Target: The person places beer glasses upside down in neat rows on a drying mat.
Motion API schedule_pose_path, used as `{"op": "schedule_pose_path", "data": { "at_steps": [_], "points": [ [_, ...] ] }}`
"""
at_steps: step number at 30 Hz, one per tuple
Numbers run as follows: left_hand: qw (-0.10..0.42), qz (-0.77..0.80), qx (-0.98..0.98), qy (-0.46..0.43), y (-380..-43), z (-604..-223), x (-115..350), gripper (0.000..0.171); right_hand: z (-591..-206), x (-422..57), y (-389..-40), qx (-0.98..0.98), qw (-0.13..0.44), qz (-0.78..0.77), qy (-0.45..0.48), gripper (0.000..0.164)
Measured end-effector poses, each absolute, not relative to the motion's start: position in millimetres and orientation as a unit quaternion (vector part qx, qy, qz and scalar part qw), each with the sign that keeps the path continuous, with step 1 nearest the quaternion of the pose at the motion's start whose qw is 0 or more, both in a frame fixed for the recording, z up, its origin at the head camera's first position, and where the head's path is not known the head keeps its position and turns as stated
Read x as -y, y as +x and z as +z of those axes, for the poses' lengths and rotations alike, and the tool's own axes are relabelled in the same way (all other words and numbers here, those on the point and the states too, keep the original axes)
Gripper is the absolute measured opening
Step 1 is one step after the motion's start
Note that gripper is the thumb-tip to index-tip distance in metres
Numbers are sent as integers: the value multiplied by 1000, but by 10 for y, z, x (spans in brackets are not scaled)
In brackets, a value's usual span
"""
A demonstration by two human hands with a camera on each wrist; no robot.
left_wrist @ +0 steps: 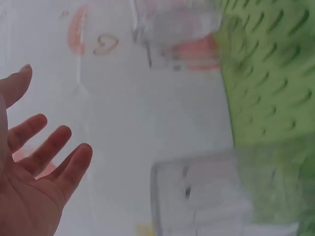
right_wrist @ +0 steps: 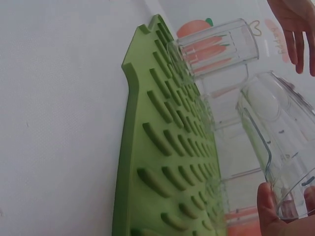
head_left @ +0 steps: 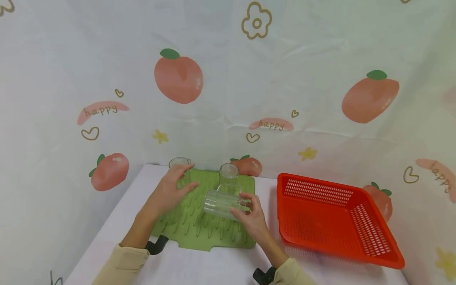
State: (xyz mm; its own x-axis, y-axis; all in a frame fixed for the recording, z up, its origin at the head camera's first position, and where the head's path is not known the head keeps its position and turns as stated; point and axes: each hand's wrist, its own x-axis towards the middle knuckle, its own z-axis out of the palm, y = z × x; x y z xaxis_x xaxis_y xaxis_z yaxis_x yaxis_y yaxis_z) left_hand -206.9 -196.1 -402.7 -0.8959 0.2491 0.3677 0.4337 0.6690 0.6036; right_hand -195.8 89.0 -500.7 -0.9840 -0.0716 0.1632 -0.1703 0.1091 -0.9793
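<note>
My right hand (head_left: pixel 253 219) grips a clear glass cup (head_left: pixel 221 204) by its right end, thumb in front and fingers behind. The cup lies on its side above the green ridged mat (head_left: pixel 199 239). In the right wrist view the fingertips (right_wrist: pixel 266 199) press on the lower end of this cup (right_wrist: pixel 266 105). My left hand (head_left: pixel 172 190) is raised over the mat's left part, its fingers apart and nothing in them. In the head view it partly covers another clear glass (head_left: pixel 177 161). The left wrist view shows this palm (left_wrist: pixel 29 196) with relaxed fingers.
At the mat's back stands a clear glass (head_left: pixel 228 171), with another clear glass (head_left: pixel 228 187) just in front, partly behind the held cup. A red perforated plastic basket (head_left: pixel 317 247) is to the right of the mat. A patterned cloth wall (head_left: pixel 221 130) rises behind the white table (head_left: pixel 199 269).
</note>
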Motion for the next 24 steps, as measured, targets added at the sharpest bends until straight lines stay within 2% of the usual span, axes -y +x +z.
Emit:
{"op": "schedule_pose_path", "data": {
  "at_steps": [5, 10, 24],
  "points": [
    [103, -372, 896, -220, -2032, -4106, 1755, 61, -5017, -900, -1965, 741, 45, 666, 74, 49],
    [73, -389, 893, -215, -2006, -4187, 1630, 60, -5051, -890, -1979, 731, 38, 677, 79, 51],
    [29, -433, 874, -220, -2047, -4545, 1459, 72, -5002, -882, -1948, 715, 32, 692, 97, 51]
  ]
}}
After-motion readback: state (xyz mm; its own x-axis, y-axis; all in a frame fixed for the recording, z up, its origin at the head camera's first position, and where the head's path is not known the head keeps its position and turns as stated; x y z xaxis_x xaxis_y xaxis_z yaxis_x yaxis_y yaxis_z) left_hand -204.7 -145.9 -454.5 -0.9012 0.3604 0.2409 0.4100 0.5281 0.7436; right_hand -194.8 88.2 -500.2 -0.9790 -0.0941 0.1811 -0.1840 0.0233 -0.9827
